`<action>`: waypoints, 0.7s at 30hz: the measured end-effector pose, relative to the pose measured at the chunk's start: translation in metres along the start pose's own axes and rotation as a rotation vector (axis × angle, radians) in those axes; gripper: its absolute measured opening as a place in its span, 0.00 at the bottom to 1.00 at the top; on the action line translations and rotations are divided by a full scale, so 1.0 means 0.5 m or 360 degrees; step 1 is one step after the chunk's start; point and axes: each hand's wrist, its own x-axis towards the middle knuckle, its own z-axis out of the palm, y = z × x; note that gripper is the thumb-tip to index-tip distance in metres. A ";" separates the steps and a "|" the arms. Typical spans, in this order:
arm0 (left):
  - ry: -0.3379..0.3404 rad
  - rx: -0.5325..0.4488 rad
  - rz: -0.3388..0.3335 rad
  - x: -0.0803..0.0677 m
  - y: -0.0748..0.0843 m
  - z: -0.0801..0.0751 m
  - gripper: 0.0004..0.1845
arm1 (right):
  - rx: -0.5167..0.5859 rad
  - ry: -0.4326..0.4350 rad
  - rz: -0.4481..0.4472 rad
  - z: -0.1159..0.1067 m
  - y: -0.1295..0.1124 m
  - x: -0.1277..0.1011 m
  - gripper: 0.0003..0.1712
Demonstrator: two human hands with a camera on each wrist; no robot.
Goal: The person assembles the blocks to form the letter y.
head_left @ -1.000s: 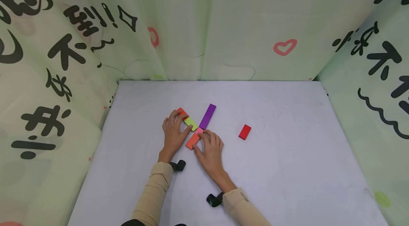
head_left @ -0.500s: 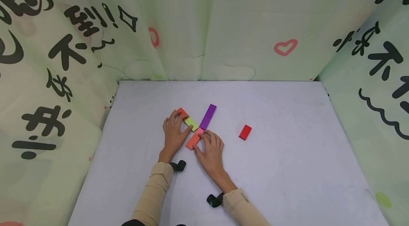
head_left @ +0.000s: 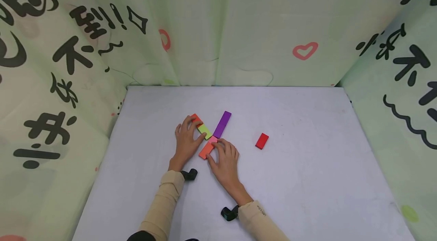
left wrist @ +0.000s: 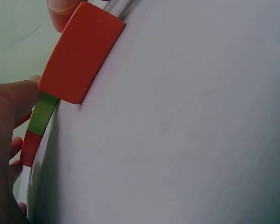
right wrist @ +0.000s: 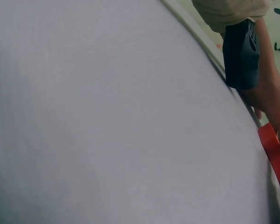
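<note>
Fingers on orange block, green block beside

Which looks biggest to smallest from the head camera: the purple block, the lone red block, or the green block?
1. Long flat purple block, clearly the longest.
2. Small flat red block and yellow-green flat block: they look about alike, and the left hand partly covers the green one, so no ranking between them.
</note>
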 end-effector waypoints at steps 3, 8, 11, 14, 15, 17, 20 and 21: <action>-0.0023 -0.0012 0.0027 0.005 -0.002 -0.001 0.24 | -0.0009 0.0002 -0.0002 0.001 0.002 -0.001 0.26; -0.0083 -0.0035 0.0057 0.013 -0.005 -0.007 0.24 | 0.0000 0.0010 -0.0008 0.002 0.004 0.000 0.26; -0.0126 -0.0056 0.0074 0.019 -0.008 -0.011 0.25 | 0.0006 0.0007 -0.0001 0.002 0.005 0.000 0.26; -0.0166 -0.0081 0.0088 0.025 -0.011 -0.015 0.25 | -0.0002 -0.0035 0.0026 0.002 0.004 0.000 0.28; -0.0174 -0.0086 0.0095 0.027 -0.013 -0.016 0.25 | -0.0003 -0.0050 0.0034 0.002 0.003 0.000 0.28; -0.0188 -0.0100 0.0108 0.031 -0.017 -0.016 0.25 | -0.0016 -0.0086 0.0052 0.002 0.002 0.000 0.31; -0.0186 -0.0120 0.0123 0.035 -0.021 -0.014 0.24 | -0.0051 -0.0097 0.0019 0.003 0.001 0.001 0.34; -0.0181 -0.0123 0.0128 0.035 -0.022 -0.012 0.24 | -0.0068 -0.0093 0.0003 0.004 0.001 0.001 0.35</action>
